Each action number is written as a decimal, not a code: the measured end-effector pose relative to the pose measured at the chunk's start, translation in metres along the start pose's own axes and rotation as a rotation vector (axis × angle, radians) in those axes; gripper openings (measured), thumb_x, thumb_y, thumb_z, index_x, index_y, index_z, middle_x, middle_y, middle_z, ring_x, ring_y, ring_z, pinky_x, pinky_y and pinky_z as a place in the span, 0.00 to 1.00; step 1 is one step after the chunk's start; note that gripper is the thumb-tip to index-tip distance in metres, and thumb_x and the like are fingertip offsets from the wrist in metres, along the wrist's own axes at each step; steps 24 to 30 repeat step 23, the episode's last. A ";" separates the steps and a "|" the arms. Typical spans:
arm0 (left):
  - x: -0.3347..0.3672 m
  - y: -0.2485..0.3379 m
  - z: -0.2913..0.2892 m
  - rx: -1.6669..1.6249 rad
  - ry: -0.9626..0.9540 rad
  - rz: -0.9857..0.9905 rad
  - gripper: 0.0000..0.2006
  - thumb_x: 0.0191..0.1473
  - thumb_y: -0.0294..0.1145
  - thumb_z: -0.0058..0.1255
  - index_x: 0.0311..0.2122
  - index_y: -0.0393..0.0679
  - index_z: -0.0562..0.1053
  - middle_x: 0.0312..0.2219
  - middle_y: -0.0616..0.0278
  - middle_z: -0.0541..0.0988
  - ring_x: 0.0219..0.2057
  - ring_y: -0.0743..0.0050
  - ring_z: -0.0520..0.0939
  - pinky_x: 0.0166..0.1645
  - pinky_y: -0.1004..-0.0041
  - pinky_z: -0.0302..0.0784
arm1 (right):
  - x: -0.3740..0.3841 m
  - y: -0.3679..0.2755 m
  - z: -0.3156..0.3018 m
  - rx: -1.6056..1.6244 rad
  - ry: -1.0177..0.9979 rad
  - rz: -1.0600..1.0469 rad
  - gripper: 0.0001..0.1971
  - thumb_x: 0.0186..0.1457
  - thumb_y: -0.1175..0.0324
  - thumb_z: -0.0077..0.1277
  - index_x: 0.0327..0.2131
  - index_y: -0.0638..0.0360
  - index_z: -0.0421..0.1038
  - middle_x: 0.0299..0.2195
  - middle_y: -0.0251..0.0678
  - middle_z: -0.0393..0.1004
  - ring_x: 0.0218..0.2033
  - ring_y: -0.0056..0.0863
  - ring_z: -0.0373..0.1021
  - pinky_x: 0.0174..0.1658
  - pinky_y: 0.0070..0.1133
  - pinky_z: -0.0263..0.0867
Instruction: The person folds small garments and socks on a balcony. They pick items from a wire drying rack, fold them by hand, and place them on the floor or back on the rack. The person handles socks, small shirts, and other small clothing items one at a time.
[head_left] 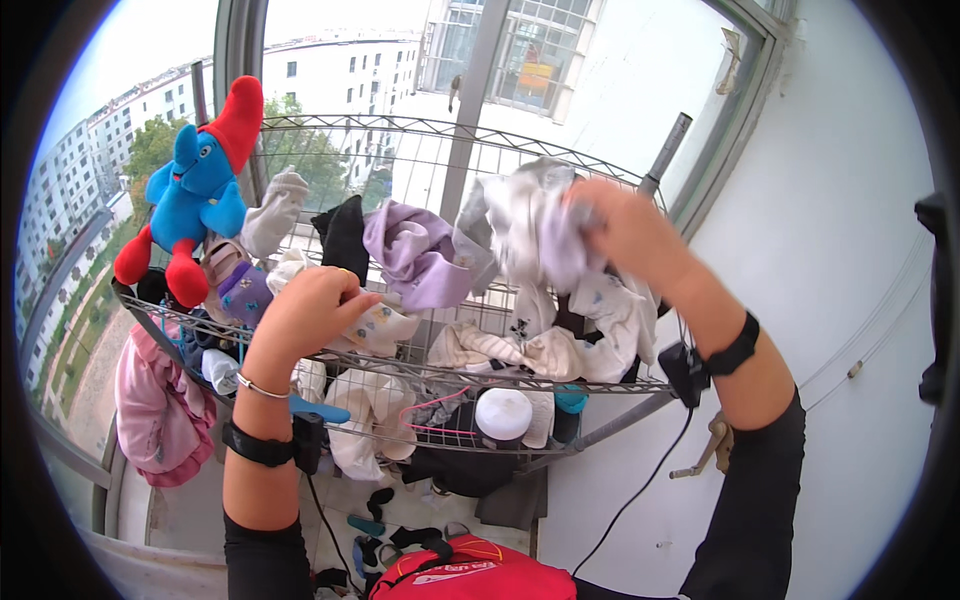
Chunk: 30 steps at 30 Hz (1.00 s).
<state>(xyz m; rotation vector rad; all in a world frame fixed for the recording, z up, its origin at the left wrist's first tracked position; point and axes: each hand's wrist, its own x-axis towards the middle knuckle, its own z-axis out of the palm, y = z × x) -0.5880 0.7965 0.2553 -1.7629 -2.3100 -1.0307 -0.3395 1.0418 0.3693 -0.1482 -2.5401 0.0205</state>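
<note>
On the upper tier of a wire rack [470,378] lie small clothes in loose heaps. My right hand [628,232], a little blurred, is closed on a pale lavender and white cloth [565,240] at the right of the heap. My left hand [305,312] is over the rack's front edge, fingers curled in; what they hold is hidden. Beside its fingertips lies a white patterned cloth [382,328]. Between the hands are a crumpled lavender garment [420,250] and a black cloth [345,238]. White patterned clothes [612,318] lie below my right hand.
A blue plush toy [195,205] with a red hat sits at the rack's left end. A pink garment [165,400] hangs below it. The lower tier holds a white-lidded jar [503,415]. Windows stand behind, a white wall [850,200] at right; shoes [370,520] lie on the floor.
</note>
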 end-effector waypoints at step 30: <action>0.001 -0.014 0.003 0.057 -0.108 0.148 0.38 0.51 0.34 0.60 0.66 0.58 0.56 0.62 0.46 0.61 0.46 0.59 0.79 0.49 0.67 0.73 | 0.019 -0.064 0.068 0.220 -0.834 -0.106 0.19 0.54 0.58 0.57 0.48 0.52 0.75 0.60 0.48 0.61 0.56 0.46 0.65 0.61 0.33 0.58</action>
